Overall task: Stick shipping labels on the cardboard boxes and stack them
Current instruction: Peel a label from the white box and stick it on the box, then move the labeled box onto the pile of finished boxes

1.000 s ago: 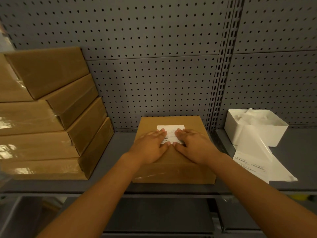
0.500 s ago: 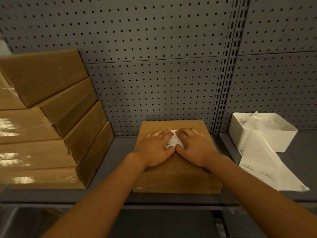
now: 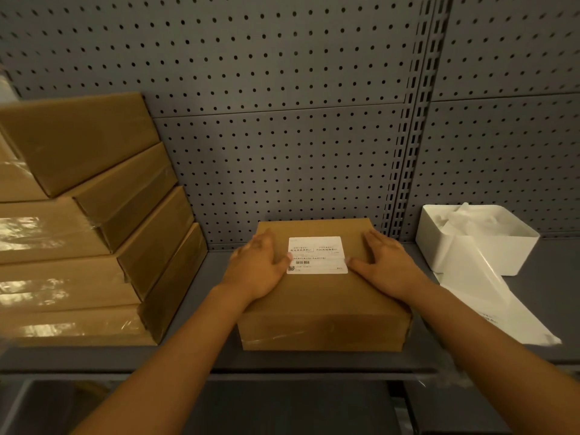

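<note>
Grey shelf [image 3: 201, 356]; left hand [image 3: 255, 270] and right hand [image 3: 387, 266] flat, fingers straight, flanking the label [image 3: 317, 254] on the box [image 3: 323, 312].

Cardboard box [image 3: 323, 296]: brown, flat, closed, lying level on the grey shelf [image 3: 201, 356], clear tape on its front face. Shipping label [image 3: 317, 255]: white, rectangular, printed text and barcode, stuck flat on the box's top, toward the far edge. Left of this box, well apart on the same shelf, stands a stack of four similar boxes [image 3: 88, 221], stepped, tape glinting on their tops.
</note>
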Action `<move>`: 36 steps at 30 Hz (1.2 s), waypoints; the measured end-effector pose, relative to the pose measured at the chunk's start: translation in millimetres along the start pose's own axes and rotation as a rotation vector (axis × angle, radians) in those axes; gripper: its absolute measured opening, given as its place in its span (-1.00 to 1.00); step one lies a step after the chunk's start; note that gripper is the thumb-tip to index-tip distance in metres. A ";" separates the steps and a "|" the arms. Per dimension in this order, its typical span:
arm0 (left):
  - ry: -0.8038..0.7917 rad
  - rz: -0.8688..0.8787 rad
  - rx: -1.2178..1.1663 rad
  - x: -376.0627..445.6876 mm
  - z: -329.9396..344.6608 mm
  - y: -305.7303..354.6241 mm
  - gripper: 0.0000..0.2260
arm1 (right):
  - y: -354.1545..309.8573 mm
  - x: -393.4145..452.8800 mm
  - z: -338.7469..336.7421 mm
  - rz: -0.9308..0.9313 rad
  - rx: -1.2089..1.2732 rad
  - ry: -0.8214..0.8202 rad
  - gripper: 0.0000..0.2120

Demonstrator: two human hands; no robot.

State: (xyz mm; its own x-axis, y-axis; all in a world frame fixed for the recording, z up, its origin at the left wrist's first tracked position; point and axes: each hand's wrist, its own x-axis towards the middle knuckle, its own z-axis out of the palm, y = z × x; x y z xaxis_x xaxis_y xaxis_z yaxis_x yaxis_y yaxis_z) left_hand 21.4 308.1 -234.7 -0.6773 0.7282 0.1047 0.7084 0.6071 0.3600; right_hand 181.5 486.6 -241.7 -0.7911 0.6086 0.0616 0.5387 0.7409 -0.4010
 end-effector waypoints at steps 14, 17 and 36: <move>-0.114 -0.427 -0.824 -24.3 -0.7 -14.0 -0.58 | 11.6 -16.5 6.1 0.375 0.562 -0.118 -0.25; -0.084 -0.441 -0.865 -25.9 0.6 -14.1 -0.55 | 10.6 -18.4 6.7 0.371 0.569 -0.101 -0.33; 0.445 0.079 -0.991 -57.3 -74.6 33.5 -0.43 | -22.7 -77.9 -70.9 -0.066 0.921 0.401 -0.41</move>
State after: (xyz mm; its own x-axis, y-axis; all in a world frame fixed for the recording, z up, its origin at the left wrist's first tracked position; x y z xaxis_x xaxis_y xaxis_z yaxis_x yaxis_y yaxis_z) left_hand 69.1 263.0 -159.4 -0.7895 0.4525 0.4147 0.4133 -0.1076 0.9042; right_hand 251.4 442.5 -172.5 -0.5644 0.7503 0.3443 -0.0708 0.3716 -0.9257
